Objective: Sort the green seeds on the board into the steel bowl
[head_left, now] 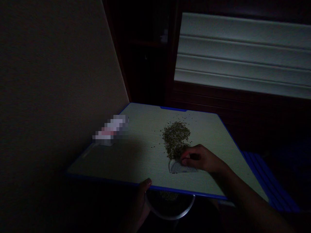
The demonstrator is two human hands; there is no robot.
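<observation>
Small greenish-brown seeds [175, 137] lie heaped on a pale blue-edged cutting board [136, 155]; the right hand [198, 158] pinches a folded white paper [181, 167], the left hand [143, 202] clasps the board's edge.

Right hand [200, 159] on folded paper [182, 167], seed pile [175, 136]

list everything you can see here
pale green cutting board with blue edge: one, green and blue, centre
heap of small dried seeds: one, olive brown, on board
folded white paper: one, white, on board
blurred packet: one, white and pink, board's left
round metal bowl: one, silver, below board
ridged blue plastic object: one, blue, right
white window blind: one, white, upper right
beige wall: one, beige, left
left hand: one, thumb on board's edge
right hand: one, on paper
</observation>
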